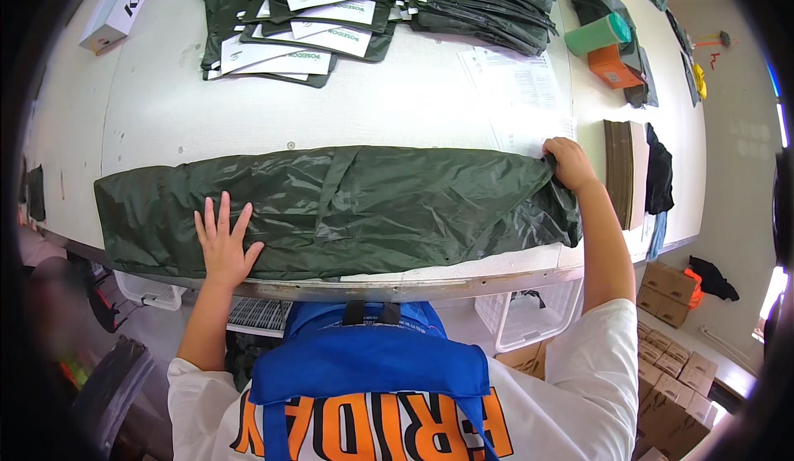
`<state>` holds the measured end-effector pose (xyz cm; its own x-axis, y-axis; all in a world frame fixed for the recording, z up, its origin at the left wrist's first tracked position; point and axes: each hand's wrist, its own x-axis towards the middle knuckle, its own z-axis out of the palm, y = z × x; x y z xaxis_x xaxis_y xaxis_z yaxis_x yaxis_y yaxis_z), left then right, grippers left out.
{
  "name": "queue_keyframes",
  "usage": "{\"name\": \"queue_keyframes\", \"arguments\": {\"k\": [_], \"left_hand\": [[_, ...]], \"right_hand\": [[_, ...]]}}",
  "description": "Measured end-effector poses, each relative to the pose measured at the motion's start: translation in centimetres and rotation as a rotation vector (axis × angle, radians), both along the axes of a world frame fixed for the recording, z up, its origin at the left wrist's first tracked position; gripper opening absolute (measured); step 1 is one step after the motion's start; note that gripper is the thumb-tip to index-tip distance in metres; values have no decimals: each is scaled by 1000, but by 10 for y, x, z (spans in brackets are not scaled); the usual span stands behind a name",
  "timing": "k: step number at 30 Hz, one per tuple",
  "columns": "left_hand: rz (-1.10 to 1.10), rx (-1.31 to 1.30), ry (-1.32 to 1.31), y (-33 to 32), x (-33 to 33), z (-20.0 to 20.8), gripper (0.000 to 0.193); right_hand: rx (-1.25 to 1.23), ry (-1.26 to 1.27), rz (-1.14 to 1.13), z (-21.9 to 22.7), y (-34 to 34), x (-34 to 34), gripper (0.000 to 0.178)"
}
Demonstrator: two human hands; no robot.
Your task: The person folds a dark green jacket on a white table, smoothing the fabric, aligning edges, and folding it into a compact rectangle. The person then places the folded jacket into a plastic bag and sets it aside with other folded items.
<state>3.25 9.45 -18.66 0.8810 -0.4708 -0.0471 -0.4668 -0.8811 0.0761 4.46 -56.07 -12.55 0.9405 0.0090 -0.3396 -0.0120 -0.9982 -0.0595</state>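
Note:
A long piece of folded dark green fabric (413, 200), shiny and creased like rainwear, lies across the near side of the white table. My left hand (223, 246) rests flat on its left part, fingers spread and thumb out. At the far right corner, my right hand (566, 163) has its fingers closed on the edge of the fabric. The material bunches and wrinkles below that hand. A raised fold crosses the cloth a little left of its middle. What lies inside the folds is hidden.
Stacked dark green folded packs (480, 6) and others with white labels (331, 39) lie at the back. Paper sheets (521, 81), a green roll (600, 33), an orange box (614, 66) and a cardboard stack (619, 171) are to the right. White crates (529, 316) stand below the table edge.

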Motion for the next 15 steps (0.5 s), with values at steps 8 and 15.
{"name": "queue_keyframes", "arguments": {"k": [8,15], "left_hand": [[-6,-3,36,-5,8,1,67],[10,-366,42,-144,74,67,49]], "right_hand": [[29,-230,-43,-52,-44,-15,21],[467,-41,-67,23,73,19,35]]}}
